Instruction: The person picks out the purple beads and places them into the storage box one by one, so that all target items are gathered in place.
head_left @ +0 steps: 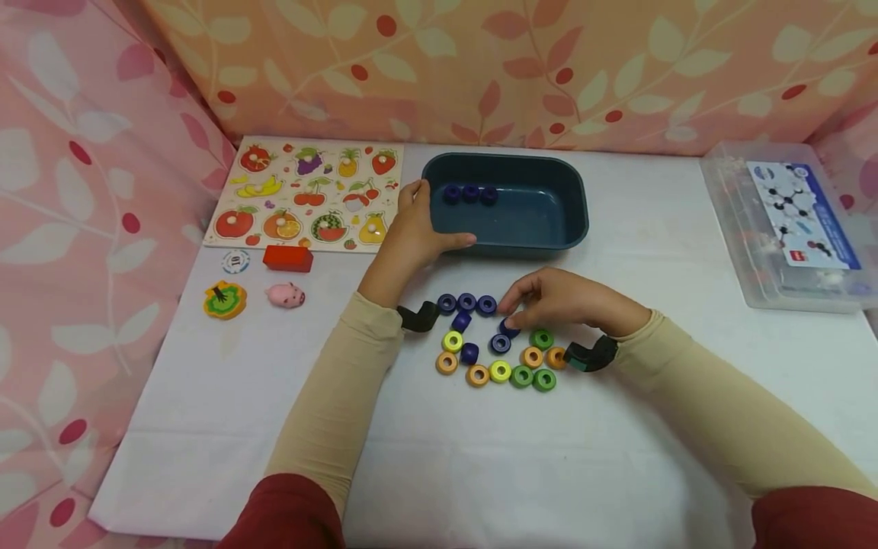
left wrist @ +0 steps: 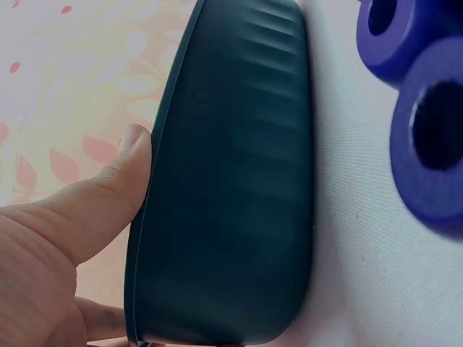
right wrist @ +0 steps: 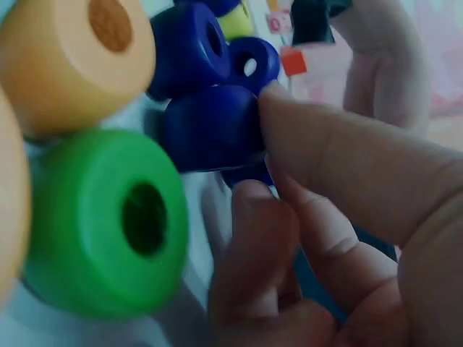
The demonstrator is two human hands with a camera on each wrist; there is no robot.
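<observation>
My left hand (head_left: 420,232) holds the left end of a dark teal plastic tub (head_left: 575,200), its thumb (left wrist: 116,181) along the near rim. Three dark blue beads (head_left: 470,192) sit in a row inside the tub. In front of it lie several round wooden beads with holes, among them a yellow bead (head_left: 500,371), a green bead (head_left: 545,380) and an orange bead (head_left: 447,363). My right hand (head_left: 565,299) pinches a dark blue bead (right wrist: 213,129) between thumb and finger, right beside other blue beads. A green bead (right wrist: 108,224) stands close to that hand.
At the back left lies a fruit puzzle board (head_left: 322,194). Near it are a red block (head_left: 288,258), a pink toy pig (head_left: 285,295), a tree-shaped piece (head_left: 225,300) and a round token (head_left: 235,261). A clear plastic box (head_left: 744,278) stands at the right. Patterned curtains (head_left: 521,76) border the table.
</observation>
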